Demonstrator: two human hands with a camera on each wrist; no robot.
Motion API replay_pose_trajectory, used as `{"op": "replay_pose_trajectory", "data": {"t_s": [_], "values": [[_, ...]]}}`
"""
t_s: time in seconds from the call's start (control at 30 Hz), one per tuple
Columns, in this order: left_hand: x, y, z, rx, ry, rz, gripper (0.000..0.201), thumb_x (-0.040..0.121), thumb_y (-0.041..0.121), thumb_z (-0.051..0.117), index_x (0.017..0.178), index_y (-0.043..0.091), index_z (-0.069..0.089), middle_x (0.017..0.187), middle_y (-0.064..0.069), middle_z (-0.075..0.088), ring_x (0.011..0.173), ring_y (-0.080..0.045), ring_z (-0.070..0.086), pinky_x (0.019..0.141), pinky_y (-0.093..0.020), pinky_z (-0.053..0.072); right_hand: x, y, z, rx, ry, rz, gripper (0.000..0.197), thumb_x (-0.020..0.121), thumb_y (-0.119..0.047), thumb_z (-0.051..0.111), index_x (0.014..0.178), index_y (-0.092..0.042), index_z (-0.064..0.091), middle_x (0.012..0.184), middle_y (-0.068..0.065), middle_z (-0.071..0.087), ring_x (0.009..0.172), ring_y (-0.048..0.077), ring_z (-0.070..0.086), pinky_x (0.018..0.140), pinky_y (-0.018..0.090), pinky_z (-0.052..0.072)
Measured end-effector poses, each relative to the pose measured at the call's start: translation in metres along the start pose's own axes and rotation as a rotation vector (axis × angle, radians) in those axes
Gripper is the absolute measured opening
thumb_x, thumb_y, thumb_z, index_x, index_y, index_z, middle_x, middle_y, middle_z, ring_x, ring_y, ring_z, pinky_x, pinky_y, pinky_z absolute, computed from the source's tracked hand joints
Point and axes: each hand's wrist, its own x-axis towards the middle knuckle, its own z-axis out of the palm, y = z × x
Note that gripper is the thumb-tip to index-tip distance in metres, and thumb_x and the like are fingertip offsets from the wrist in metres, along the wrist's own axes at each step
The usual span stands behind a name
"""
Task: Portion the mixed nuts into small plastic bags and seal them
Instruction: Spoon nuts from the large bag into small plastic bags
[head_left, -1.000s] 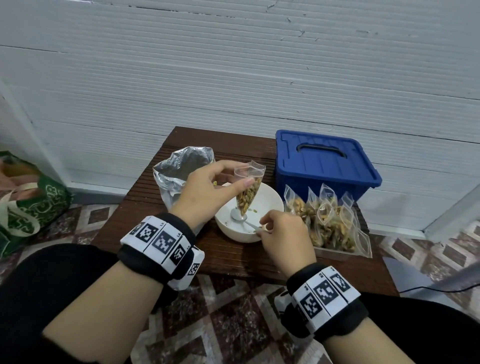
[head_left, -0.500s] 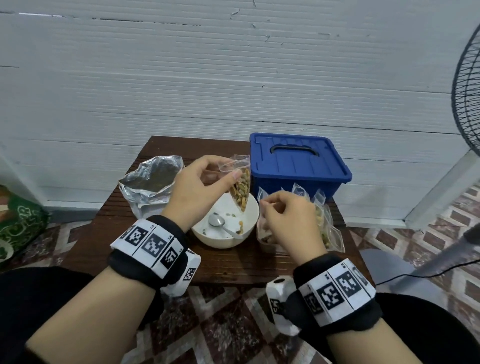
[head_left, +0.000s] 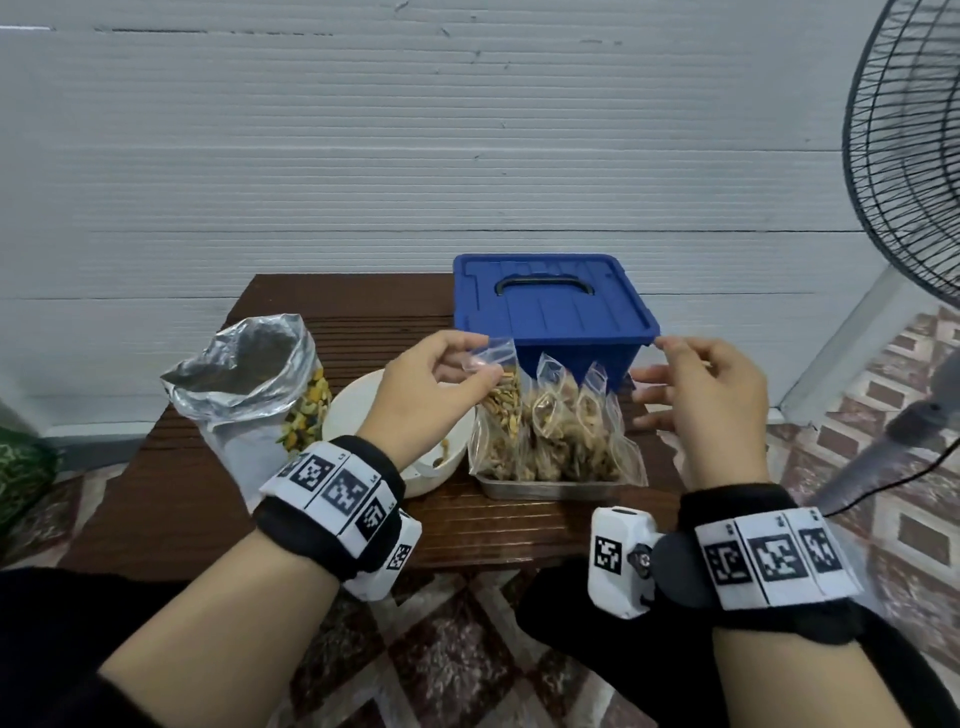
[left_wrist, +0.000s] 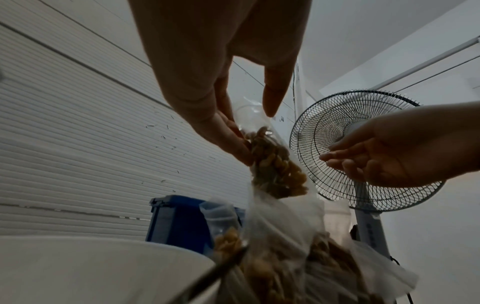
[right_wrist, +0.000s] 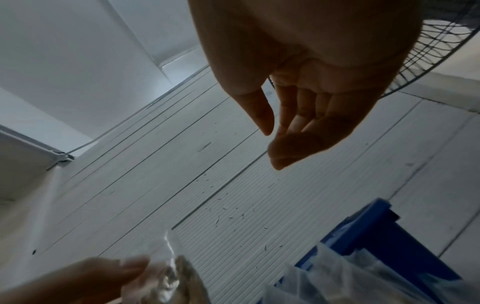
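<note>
My left hand (head_left: 441, 374) pinches the top of a small clear plastic bag (head_left: 501, 387) part full of mixed nuts, holding it over the left end of a metal tray (head_left: 550, 488) packed with several filled bags (head_left: 566, 426). In the left wrist view the held bag of nuts (left_wrist: 272, 164) hangs from my thumb and fingers. My right hand (head_left: 696, 384) hovers empty to the right of the bags, fingers loosely extended; the right wrist view shows its bare palm (right_wrist: 306, 98). A white bowl (head_left: 353, 415) sits under my left wrist, with a foil bag of nuts (head_left: 249, 384) to its left.
A blue lidded box (head_left: 550, 306) stands behind the tray on the dark wooden table (head_left: 171, 509). A standing fan (head_left: 914, 156) is at the right, a white panelled wall (head_left: 415, 156) behind, a green bag (head_left: 21, 467) on the tiled floor at left.
My right hand let go of the spoon in the bowl and rose, empty, to the right of the tray. My left hand carried the nut bag from over the bowl toward the tray.
</note>
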Motion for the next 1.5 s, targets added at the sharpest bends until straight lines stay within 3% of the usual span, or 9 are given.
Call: {"op": "replay_pose_trajectory", "data": {"t_s": [0.13,0.37,0.47,0.6,0.73,0.9,1.2,1.5], "values": [[0.000,-0.010,0.007,0.061,-0.028,-0.057,0.026,0.080,0.028,0.076,0.103,0.025,0.066,0.095,0.007,0.064,0.079,-0.003,0.065,0.071,-0.016,0.051,0.002,0.004,-0.001,0.001,0.000,0.013,0.008,0.097,-0.018,0.052,0.090,-0.018,0.057,0.074,0.011,0.064,0.047,0.012,0.055,0.038,0.023,0.045],[0.001,-0.014,0.013,0.119,-0.012,-0.086,0.024,0.078,0.032,0.078,0.097,0.023,0.065,0.094,0.010,0.065,0.089,-0.006,0.064,0.080,-0.019,0.051,0.005,0.006,0.003,0.027,-0.010,0.034,0.005,0.098,-0.017,0.050,0.096,-0.016,0.055,0.072,0.009,0.063,0.048,0.014,0.054,0.036,0.023,0.044],[0.000,-0.016,0.013,0.137,-0.030,-0.084,0.022,0.079,0.029,0.078,0.092,0.024,0.062,0.095,0.010,0.065,0.084,-0.001,0.063,0.072,-0.012,0.050,0.005,0.008,0.003,0.017,-0.003,0.039,0.005,0.098,-0.018,0.050,0.095,-0.018,0.055,0.074,0.010,0.064,0.051,0.015,0.054,0.038,0.023,0.044],[-0.003,-0.018,0.014,0.229,-0.097,-0.056,0.025,0.075,0.031,0.080,0.087,0.022,0.060,0.092,0.008,0.067,0.084,-0.007,0.064,0.075,-0.020,0.054,0.004,0.010,0.005,-0.024,-0.008,0.036,0.007,0.097,-0.020,0.051,0.092,-0.022,0.055,0.078,0.011,0.067,0.055,0.017,0.058,0.041,0.025,0.045],[-0.004,-0.021,0.015,0.303,-0.121,-0.024,0.023,0.076,0.035,0.080,0.085,0.022,0.062,0.089,0.011,0.065,0.083,0.001,0.059,0.068,-0.007,0.045,0.002,0.010,0.006,-0.037,-0.025,0.035,0.010,0.097,-0.020,0.051,0.089,-0.024,0.055,0.078,0.011,0.067,0.056,0.016,0.058,0.041,0.026,0.045],[-0.004,-0.017,0.013,0.273,-0.126,-0.034,0.030,0.074,0.033,0.081,0.095,0.022,0.063,0.093,0.012,0.064,0.081,0.000,0.059,0.065,-0.002,0.043,-0.001,0.008,0.006,-0.053,-0.038,0.030,0.012,0.097,-0.019,0.050,0.087,-0.025,0.055,0.077,0.010,0.066,0.055,0.015,0.058,0.043,0.027,0.047],[-0.006,-0.015,0.001,0.217,-0.177,-0.068,0.055,0.065,0.034,0.087,0.112,0.025,0.059,0.105,0.012,0.064,0.083,-0.005,0.065,0.068,-0.010,0.051,-0.002,0.007,0.012,-0.086,-0.050,0.029,0.011,0.097,-0.020,0.052,0.087,-0.026,0.055,0.079,0.010,0.068,0.057,0.015,0.058,0.044,0.027,0.045],[-0.007,-0.013,-0.012,0.215,-0.170,-0.076,0.049,0.069,0.039,0.082,0.110,0.029,0.058,0.103,0.014,0.065,0.082,-0.001,0.065,0.068,-0.011,0.051,-0.004,0.004,0.019,-0.107,-0.069,0.001,0.011,0.097,-0.022,0.051,0.087,-0.025,0.055,0.079,0.008,0.067,0.058,0.015,0.059,0.045,0.027,0.047]]}}
